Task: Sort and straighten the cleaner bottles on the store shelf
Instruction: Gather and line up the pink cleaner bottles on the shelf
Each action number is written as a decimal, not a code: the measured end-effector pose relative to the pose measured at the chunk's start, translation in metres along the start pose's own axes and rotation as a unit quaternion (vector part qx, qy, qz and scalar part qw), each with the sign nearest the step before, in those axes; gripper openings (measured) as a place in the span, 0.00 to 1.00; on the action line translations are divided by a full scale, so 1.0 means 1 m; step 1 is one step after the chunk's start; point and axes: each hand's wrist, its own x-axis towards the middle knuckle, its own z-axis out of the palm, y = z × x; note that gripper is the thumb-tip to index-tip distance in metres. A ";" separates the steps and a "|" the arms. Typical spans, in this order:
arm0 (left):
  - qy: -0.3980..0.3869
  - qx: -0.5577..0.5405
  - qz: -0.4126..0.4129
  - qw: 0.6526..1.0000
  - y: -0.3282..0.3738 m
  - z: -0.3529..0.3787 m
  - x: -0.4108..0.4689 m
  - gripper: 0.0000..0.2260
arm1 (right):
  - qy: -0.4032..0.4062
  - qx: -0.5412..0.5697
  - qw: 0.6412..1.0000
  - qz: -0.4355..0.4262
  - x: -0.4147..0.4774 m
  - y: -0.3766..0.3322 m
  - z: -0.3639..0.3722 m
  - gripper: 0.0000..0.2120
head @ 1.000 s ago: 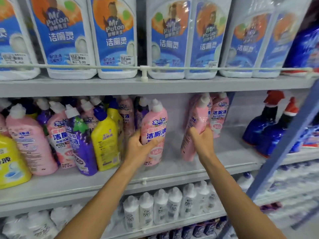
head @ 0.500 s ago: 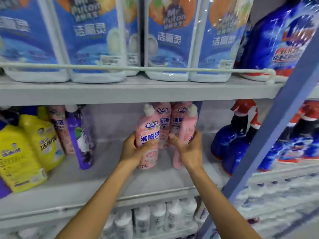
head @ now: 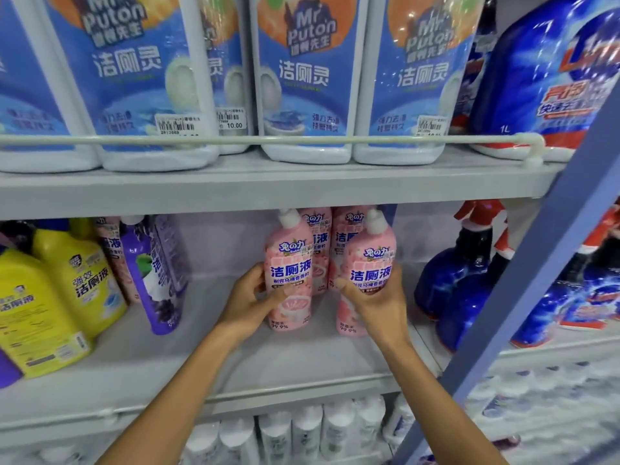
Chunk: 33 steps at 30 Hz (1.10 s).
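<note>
I have a pink cleaner bottle in each hand, both on the middle shelf [head: 235, 357], a little right of its centre. The left pink bottle [head: 291, 263] stands upright with its label facing me. My left hand [head: 250, 297] is wrapped round its lower half, with the thumb across the front and the fingers round the left side. The right pink bottle [head: 370, 260] is just beside it and appears to lean slightly, white cap toward the right. My right hand [head: 375, 295] grips it low down, thumb on the front and fingers curled round the right side. I cannot tell whether either base rests fully on the shelf or is lifted a touch.

Directly behind these two, two more pink bottles [head: 344, 236] of the same kind stand close together against the back panel.

To the left, across a bare stretch of shelf, a purple bottle [head: 157, 273] stands tilted, and beyond it are yellow bottles [head: 84, 280] at the left edge. To the right stand dark blue spray bottles [head: 453, 266] with red triggers, partly hidden by a blue upright post [head: 536, 263] that crosses the view diagonally.

On the upper shelf [head: 268, 186], large white bottles with blue labels [head: 302, 78] sit in a row behind a thin white rail [head: 235, 139], with a big blue bottle [head: 543, 78] at the right end. On the shelf below, a row of small white bottles [head: 302, 431] is visible between my forearms.
</note>
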 end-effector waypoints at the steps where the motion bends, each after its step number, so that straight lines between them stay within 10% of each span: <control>1: -0.007 0.004 -0.002 1.000 0.001 0.001 0.000 0.17 | 0.002 0.011 1.000 0.008 -0.002 -0.001 0.003 0.34; 9: 0.156 0.041 0.027 0.987 -0.003 0.037 -0.004 0.19 | -0.106 0.043 0.993 0.021 0.002 0.015 -0.014 0.25; 22: 0.169 0.109 0.001 0.979 0.001 0.063 0.011 0.22 | -0.001 -0.044 0.999 0.003 0.033 0.023 0.000 0.27; 33: 0.203 0.108 -0.004 0.973 0.000 0.086 0.018 0.19 | -0.071 0.033 0.996 0.030 0.046 0.026 0.005 0.26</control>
